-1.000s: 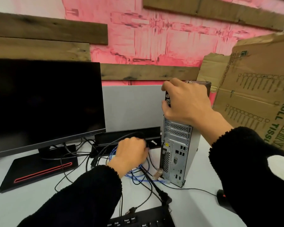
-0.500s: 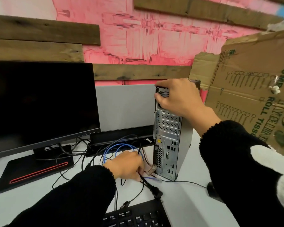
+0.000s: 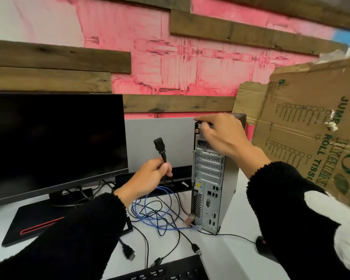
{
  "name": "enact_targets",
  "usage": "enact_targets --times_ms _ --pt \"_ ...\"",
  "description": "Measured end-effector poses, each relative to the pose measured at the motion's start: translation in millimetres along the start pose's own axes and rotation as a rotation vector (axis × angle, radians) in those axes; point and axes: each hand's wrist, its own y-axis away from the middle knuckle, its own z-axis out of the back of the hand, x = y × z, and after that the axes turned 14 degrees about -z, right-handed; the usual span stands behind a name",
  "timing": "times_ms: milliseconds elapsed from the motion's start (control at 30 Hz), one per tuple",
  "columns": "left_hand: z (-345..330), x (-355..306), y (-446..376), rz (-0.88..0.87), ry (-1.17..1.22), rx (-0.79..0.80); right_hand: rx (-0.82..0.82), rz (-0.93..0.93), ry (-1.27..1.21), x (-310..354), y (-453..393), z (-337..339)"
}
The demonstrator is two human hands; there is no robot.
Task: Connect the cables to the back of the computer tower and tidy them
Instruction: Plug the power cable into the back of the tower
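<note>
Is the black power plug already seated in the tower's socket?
No, the left hand holds the power plug up in the air, left of the tower.

The cardboard box (image 3: 311,126) carries green print reading "ROLL TISSU", cut off; the keyboard (image 3: 166,271) key legends are too blurred to read.

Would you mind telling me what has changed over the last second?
The left hand has risen from the cable tangle, now gripping the black power cable with its plug upright. The right hand stays on the tower's top.
</note>
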Motion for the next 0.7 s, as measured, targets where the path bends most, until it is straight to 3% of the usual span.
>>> enact_targets --times_ms 167,300,533,700 --pt "-17 -31 -16 -0.108 0.017 -0.212 0.076 -0.041 -0.121 0 -1 10" --pt "-12 -56 -26 -0.172 -0.033 -0.293 0.088 -0.052 -0.189 -1 -3 8" --pt "-18 -67 -18 -0.239 -0.249 -0.144 0.087 -0.054 -0.187 1 -7 3" --pt "-21 -80 -19 -0.177 -0.22 -0.033 0.126 -0.078 -0.186 0 -10 7"
